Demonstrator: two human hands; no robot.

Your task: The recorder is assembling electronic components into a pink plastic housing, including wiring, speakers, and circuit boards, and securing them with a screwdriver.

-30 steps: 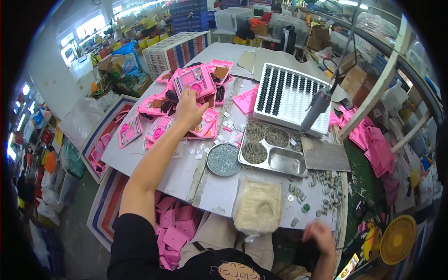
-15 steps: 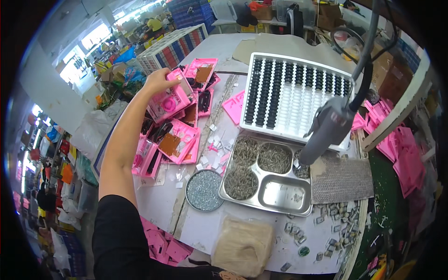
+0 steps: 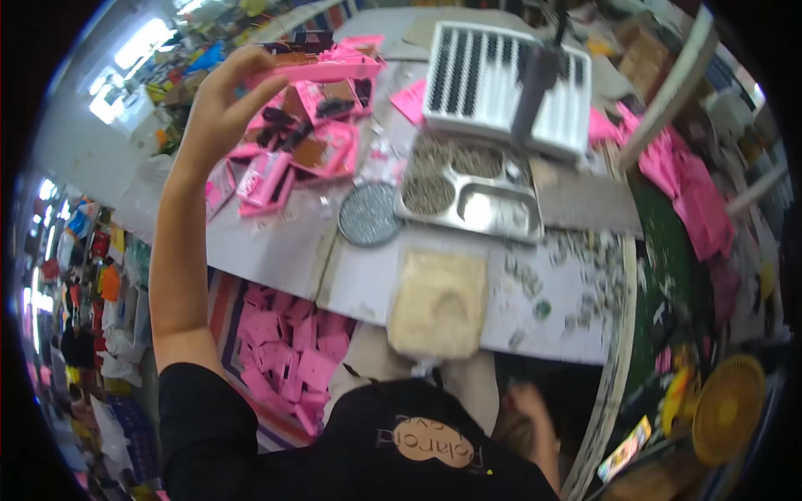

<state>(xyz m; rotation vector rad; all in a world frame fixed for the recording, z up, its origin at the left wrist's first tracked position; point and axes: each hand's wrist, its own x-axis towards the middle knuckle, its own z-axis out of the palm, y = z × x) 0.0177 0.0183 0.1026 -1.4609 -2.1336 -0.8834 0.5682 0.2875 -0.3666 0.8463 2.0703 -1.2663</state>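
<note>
The pink tray [image 3: 322,65] sits raised above the far left of the table, gripped at its left end by our left hand [image 3: 221,104], fingers curled over the top edge and thumb underneath. Below it we see a loose heap of pink trays [image 3: 292,154] with dark inserts spread over the pale grey tabletop [image 3: 276,250]. Our right hand [image 3: 526,422] hangs low beside our lap, blurred, and we cannot tell whether it is clenched or loose. On the table stand a steel compartment tray [image 3: 472,188] with small grey parts, a round dish [image 3: 369,214] just beside it, a white slotted rack [image 3: 501,79] behind, and a beige cushion [image 3: 439,302] at the near edge. More pink pieces [image 3: 288,355] lie in a crate under the table. Cluttered shelves and bright windows fill the room at left.
</note>
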